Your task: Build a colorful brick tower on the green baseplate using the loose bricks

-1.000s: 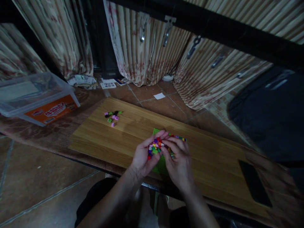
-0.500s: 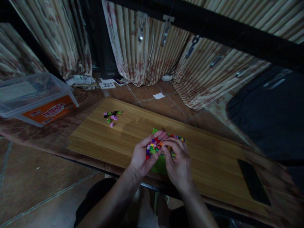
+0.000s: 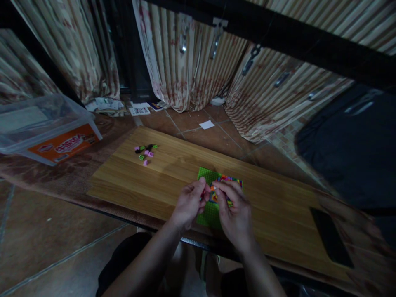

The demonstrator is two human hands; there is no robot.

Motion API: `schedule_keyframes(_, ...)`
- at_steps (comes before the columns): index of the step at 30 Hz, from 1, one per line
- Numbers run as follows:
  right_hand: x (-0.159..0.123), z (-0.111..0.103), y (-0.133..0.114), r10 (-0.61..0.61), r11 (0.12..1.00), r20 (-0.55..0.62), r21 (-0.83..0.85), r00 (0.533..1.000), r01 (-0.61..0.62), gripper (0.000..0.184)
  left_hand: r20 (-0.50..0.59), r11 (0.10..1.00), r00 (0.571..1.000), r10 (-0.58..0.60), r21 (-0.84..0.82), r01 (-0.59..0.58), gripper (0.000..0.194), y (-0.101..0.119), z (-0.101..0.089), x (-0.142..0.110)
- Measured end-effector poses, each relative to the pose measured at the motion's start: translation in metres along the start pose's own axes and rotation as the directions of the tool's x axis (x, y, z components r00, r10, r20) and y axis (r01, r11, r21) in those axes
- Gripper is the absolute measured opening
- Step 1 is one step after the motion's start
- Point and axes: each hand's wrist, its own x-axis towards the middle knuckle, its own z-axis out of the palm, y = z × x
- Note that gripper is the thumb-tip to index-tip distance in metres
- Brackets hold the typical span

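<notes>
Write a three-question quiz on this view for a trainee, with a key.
1. True or false: the green studded baseplate lies on the wooden board.

2. Which lies near the right-hand end of the board, as pictured?
A. A pile of pink and green bricks
B. A dark flat slab
C. A clear plastic tub

3. Fill in the colour: the small piece at the fingertips of the right hand shows ______.

Key: 1. True. 2. B. 3. Orange.
</notes>
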Motion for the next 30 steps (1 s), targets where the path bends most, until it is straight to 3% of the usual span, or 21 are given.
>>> schedule_keyframes(5, 0.000, 0.000, 0.001, 0.062, 0.992, -0.010, 0.112, 0.998, -0.060, 0.018, 0.060, 0.980, 0.996, 0.070, 0.182, -0.080, 0.044, -0.003, 0.002, -0.002)
schedule_keyframes(11, 0.000, -0.001, 0.000, 0.300, 0.912, 0.036, 0.280, 0.953, -0.298, 0.018, 0.104, 0.972, 0.987, 0.120, 0.188, -0.138, 0.039, -0.002, 0.003, -0.004)
schedule_keyframes(17, 0.003, -0.006, -0.002, 0.382, 0.818, 0.129, 0.413, 0.915, -0.400, 0.015, 0.192, 0.998, 0.981, -0.017, 0.058, 0.006, 0.033, 0.004, 0.002, -0.007)
schedule_keyframes(24, 0.002, -0.010, 0.000, 0.381, 0.742, 0.151, 0.538, 0.912, -0.399, 0.009, 0.387, 0.974, 0.906, -0.170, -0.072, 0.214, 0.030, 0.010, -0.002, -0.011)
schedule_keyframes(27, 0.004, -0.017, 0.008, 0.426, 0.696, 0.081, 0.606, 0.901, -0.384, 0.008, 0.370, 0.971, 0.912, -0.175, -0.087, 0.222, 0.028, 0.011, -0.004, -0.009)
schedule_keyframes(30, 0.007, -0.030, 0.021, 0.455, 0.765, -0.087, 0.547, 0.886, -0.339, 0.010, 0.267, 0.978, 0.956, -0.121, -0.135, 0.162, 0.027, 0.012, -0.005, -0.006)
